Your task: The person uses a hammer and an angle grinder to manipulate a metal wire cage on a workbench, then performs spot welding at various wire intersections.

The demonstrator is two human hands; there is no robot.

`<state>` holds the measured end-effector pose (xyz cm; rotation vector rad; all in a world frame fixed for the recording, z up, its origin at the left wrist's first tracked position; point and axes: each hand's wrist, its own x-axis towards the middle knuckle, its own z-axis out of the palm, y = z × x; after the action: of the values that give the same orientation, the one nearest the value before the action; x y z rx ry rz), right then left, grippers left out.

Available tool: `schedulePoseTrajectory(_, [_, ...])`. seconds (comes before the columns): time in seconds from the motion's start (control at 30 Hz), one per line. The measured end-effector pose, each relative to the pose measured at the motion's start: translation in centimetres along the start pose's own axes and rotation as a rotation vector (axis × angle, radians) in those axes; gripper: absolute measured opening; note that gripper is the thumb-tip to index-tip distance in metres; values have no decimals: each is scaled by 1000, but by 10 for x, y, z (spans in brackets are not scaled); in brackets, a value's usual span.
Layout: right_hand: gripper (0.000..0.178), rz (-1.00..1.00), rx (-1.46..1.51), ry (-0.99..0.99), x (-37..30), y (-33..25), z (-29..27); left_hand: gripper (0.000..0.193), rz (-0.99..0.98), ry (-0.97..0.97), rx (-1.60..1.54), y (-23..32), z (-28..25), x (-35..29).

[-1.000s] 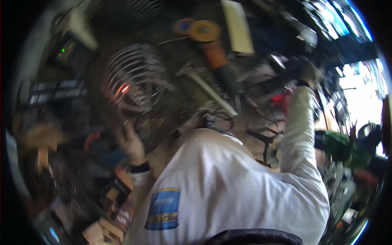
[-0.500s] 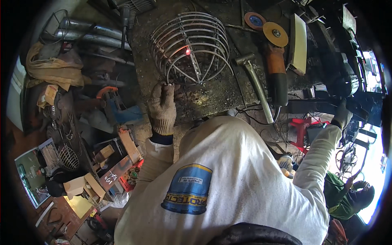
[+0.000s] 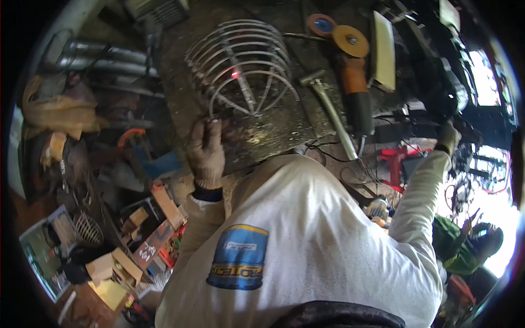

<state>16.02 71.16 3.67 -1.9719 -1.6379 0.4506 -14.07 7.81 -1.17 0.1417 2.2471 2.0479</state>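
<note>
A domed cage of bent metal rods (image 3: 249, 54) lies on the dark workbench (image 3: 284, 139), one spot on its rods glowing red. My left hand (image 3: 208, 147), in a knitted work glove, has its fingers closed at the cage's near left end, around a rod tip. Stretched out to the far right is my right hand (image 3: 449, 136), also gloved, against a dark object in shadow. Blur and shadow hide its fingers and what they touch. A hammer (image 3: 331, 112) with a metal handle rests right of the cage. Beside it lies an orange and black angle grinder (image 3: 355, 90).
A spare disc (image 3: 321, 25) and a pale yellow bar (image 3: 384, 52) lie at the bench's far side. Red stand (image 3: 394, 164) and cables sit below its right part. Clutter, including an open cardboard box (image 3: 112, 265), fills the left. Another person in green (image 3: 462, 246) is at right.
The view has swung slightly, so the bench and its things sit farther left in the picture. The left hand stays at the cage; the right arm remains stretched out. The glowing spot looks a little smaller.
</note>
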Motion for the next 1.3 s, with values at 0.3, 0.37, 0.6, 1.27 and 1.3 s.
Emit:
schedulePoseTrajectory(0.3, [65, -83, 38, 194, -79, -47, -10, 23, 285, -16, 387, -38, -10, 9])
schedulePoseTrajectory(0.37, [64, -60, 135, 157, -85, -41, -23, 15, 36, -39, -96, -18, 4, 5])
schedulePoseTrajectory(0.6, [40, -432, -143, 428, -125, 7, 64, 36, 62, 49, 265, 5, -15, -11])
schedulePoseTrajectory(1.27, [48, 571, 1243, -1926, -448, -134, 84, 25, -694, -91, -1299, 22, 14, -5])
schedulePoseTrajectory(1.3, [48, 578, 1233, -1926, -449, -135, 84, 25, -699, -82, -1301, 17, 15, -6])
